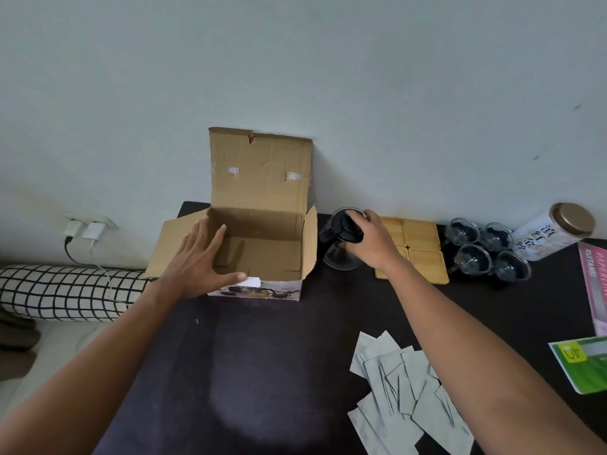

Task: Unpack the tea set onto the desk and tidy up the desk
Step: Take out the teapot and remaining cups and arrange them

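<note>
- One glass teapot [341,244] with black lid, standing on the dark desk [262,356] between the cardboard box [259,244] and the wooden coasters [420,247], just right of the box
- Right hand [374,241] on top of the teapot, fingers curled round its black lid and handle
- Left hand [203,261] spread flat, fingers straight, over the box's near-left corner, thumb by the front edge; gripping nothing
- Box open, back flap upright against the wall, side flaps splayed; nothing visible inside
- Four coasters in a square, touching, right of the teapot
- Four glass cups [489,247] with dark handles clustered just beyond the coasters
- Cylindrical tin [551,234] with metallic lid, leaning at far right
- Grey-white sachets [404,389] scattered in a loose pile on the near desk, under the right forearm
- Pink box [594,284] and green box [584,366] at the right edge
- Checked pillow [65,290] left of the desk
</note>
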